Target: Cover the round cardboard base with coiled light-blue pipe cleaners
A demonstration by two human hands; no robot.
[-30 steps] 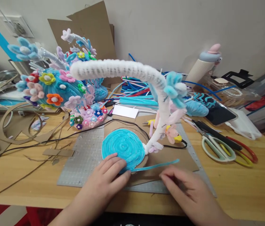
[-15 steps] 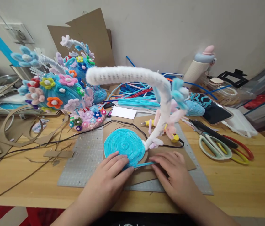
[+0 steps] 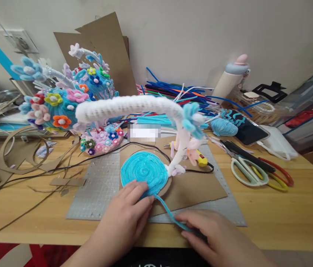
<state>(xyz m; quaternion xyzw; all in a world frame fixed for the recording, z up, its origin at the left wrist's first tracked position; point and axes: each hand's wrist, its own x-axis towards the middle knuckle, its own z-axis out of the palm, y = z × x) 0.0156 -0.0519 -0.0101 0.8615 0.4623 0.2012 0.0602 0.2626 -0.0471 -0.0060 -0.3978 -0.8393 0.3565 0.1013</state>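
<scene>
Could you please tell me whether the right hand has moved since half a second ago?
Yes: judged against the grey cutting mat, the right hand has moved back from the cardboard toward the mat's near edge.

Scissors (image 3: 245, 163) with pale handles lie near a dark phone (image 3: 252, 134). Farther back stands a bottle (image 3: 230, 79); one black object (image 3: 278, 88) is perhaps a hair clip.

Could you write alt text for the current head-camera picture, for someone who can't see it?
A person's left hand rests on a blue coiled disc while the right hand holds its loose strand. A fuzzy white arch with flowers rises at the disc's edge; scissors lie to the right.
</scene>
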